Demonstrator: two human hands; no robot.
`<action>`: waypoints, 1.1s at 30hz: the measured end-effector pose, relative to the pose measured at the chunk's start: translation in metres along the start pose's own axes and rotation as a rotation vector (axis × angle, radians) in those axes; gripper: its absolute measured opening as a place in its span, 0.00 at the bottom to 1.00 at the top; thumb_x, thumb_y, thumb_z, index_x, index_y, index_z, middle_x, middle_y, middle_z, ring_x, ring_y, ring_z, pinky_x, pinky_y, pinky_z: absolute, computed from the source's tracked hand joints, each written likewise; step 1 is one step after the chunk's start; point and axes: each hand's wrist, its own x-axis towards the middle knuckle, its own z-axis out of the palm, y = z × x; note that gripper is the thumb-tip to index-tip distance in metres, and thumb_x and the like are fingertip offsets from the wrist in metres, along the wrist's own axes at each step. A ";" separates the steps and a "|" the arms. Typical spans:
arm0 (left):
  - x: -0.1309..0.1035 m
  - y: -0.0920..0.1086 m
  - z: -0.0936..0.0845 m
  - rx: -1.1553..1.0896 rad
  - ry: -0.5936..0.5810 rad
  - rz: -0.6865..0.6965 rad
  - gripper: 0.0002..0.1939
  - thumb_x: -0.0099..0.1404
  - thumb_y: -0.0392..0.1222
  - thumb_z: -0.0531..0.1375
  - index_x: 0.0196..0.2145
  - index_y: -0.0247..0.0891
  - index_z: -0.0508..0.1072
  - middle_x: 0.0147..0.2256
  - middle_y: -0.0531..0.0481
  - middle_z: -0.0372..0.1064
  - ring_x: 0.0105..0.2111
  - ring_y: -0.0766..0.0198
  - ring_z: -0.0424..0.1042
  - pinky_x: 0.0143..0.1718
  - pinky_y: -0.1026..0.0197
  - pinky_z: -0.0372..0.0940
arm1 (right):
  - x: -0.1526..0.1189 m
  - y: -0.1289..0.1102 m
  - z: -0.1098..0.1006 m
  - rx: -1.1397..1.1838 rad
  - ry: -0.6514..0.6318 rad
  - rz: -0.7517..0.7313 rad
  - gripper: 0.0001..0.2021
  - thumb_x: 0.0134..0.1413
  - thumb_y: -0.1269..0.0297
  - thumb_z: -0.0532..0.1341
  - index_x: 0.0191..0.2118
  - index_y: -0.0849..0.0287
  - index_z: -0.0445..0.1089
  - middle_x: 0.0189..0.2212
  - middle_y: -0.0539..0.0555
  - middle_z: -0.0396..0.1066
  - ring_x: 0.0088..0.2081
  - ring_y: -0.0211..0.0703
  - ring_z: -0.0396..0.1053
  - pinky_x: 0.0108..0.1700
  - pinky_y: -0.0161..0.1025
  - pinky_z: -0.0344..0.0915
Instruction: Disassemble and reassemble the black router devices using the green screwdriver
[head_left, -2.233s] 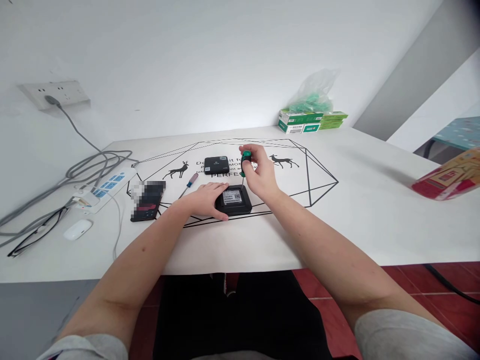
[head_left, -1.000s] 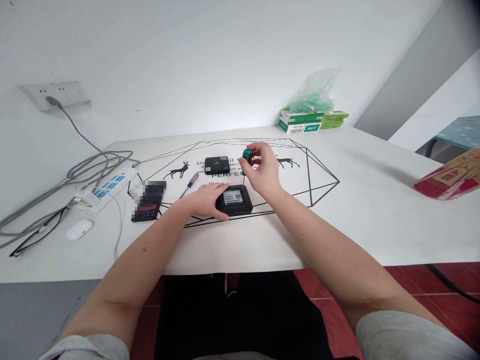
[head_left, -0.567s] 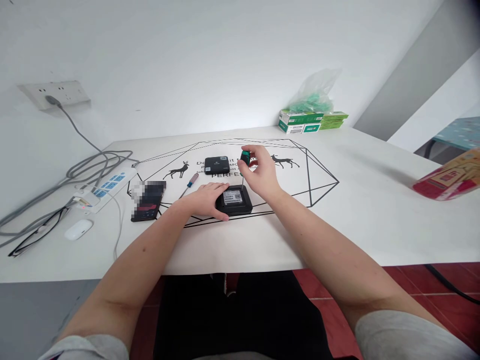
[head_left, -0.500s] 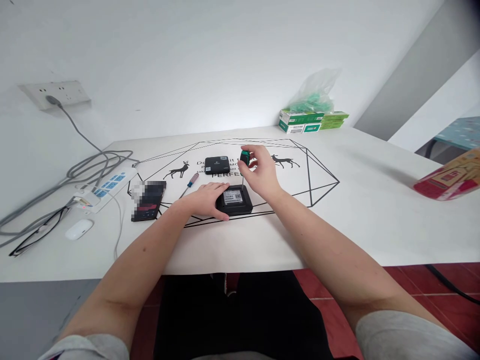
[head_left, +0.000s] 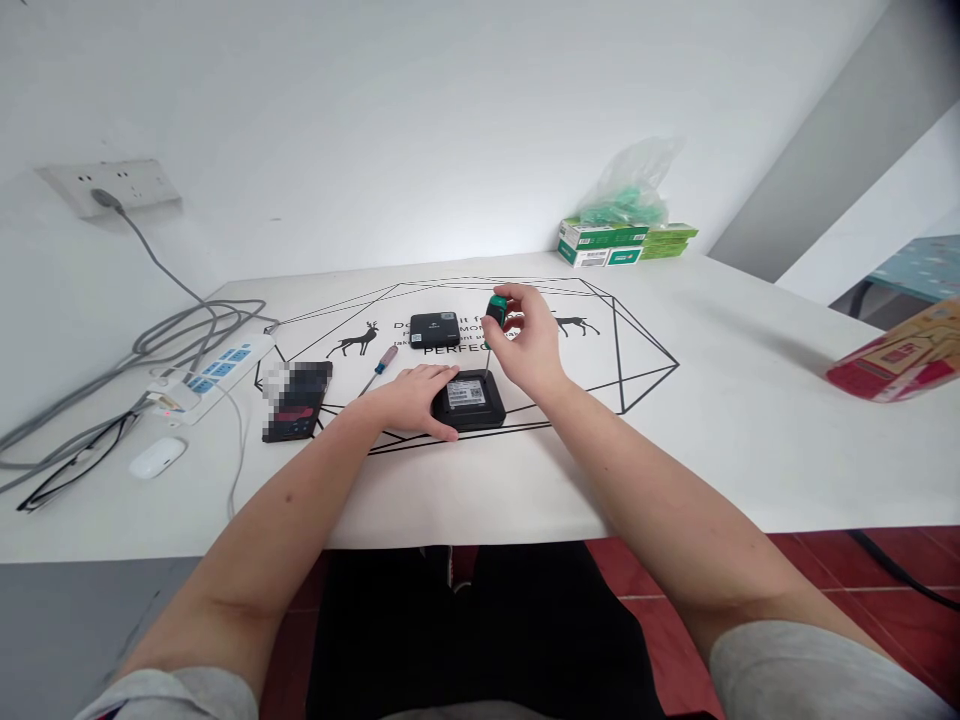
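A black square electronic box [head_left: 486,411] with a white label on its upturned face lies on the table mat. My left hand [head_left: 416,398] grips its left side, fingers over the back and thumb at the front edge. In my right hand [head_left: 532,345] is a screwdriver [head_left: 495,310] with a green and black handle, pinched between thumb and fingers. Its thin shaft points down to the back right corner of the box. Whether the tip sits in a screw is too small to tell.
Behind lies a second black box [head_left: 435,330]. A smaller screwdriver [head_left: 385,360] and a phone [head_left: 298,400] are to the left, with a power strip [head_left: 225,372], glasses [head_left: 79,465] and a white case [head_left: 157,457] beyond. Green boxes [head_left: 604,242] stand at the back right, a snack bag [head_left: 896,355] far right.
My right hand has shifted slightly right, and the screwdriver handle has moved a little right with it. My left hand and the box have stayed in place.
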 end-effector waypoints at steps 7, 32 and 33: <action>0.000 0.001 -0.001 0.006 -0.001 0.001 0.67 0.59 0.77 0.64 0.82 0.44 0.42 0.81 0.40 0.41 0.79 0.38 0.43 0.77 0.40 0.46 | -0.001 0.000 0.001 0.007 -0.029 0.012 0.17 0.58 0.65 0.63 0.54 0.51 0.70 0.51 0.57 0.78 0.43 0.49 0.76 0.42 0.50 0.79; 0.000 -0.002 0.001 0.003 0.010 0.008 0.67 0.58 0.78 0.65 0.82 0.47 0.42 0.81 0.41 0.40 0.79 0.37 0.43 0.76 0.39 0.46 | 0.000 0.002 0.000 0.004 -0.028 -0.015 0.19 0.58 0.66 0.64 0.55 0.50 0.69 0.50 0.56 0.75 0.43 0.48 0.74 0.41 0.49 0.79; 0.000 -0.002 0.001 0.002 0.012 0.011 0.67 0.58 0.78 0.65 0.82 0.48 0.41 0.81 0.41 0.40 0.79 0.38 0.43 0.76 0.39 0.46 | 0.001 0.002 -0.001 0.005 -0.025 -0.016 0.19 0.58 0.66 0.64 0.55 0.50 0.69 0.50 0.56 0.75 0.43 0.48 0.74 0.41 0.49 0.79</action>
